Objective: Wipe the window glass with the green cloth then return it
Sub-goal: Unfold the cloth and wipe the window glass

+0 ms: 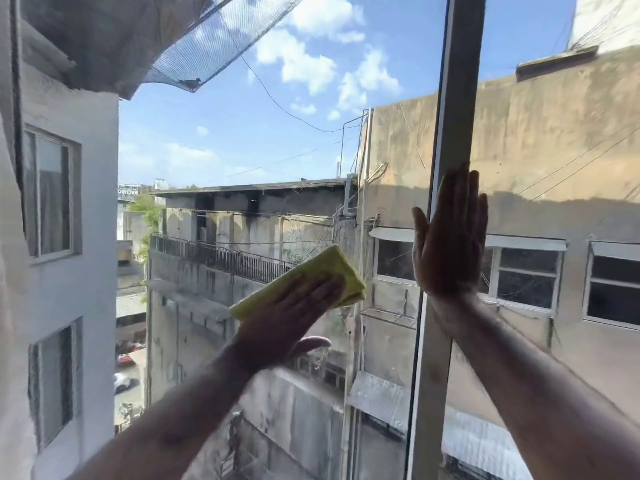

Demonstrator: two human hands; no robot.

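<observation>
With your left grip (287, 306) flat-fingered, pressing the green cloth (313, 273) on the window glass (242, 150) mid-pane, and your right grip (450, 244) spread flat on the frame (455, 98) as a brace, use even pressure and overlap strokes out to the edges.

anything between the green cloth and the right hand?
Head view: only bare window glass between green cloth and right hand, which rests on the frame.

Glass (242, 150) lies open above the cloth (325, 271); frame post (457, 98) blocks rightward
</observation>
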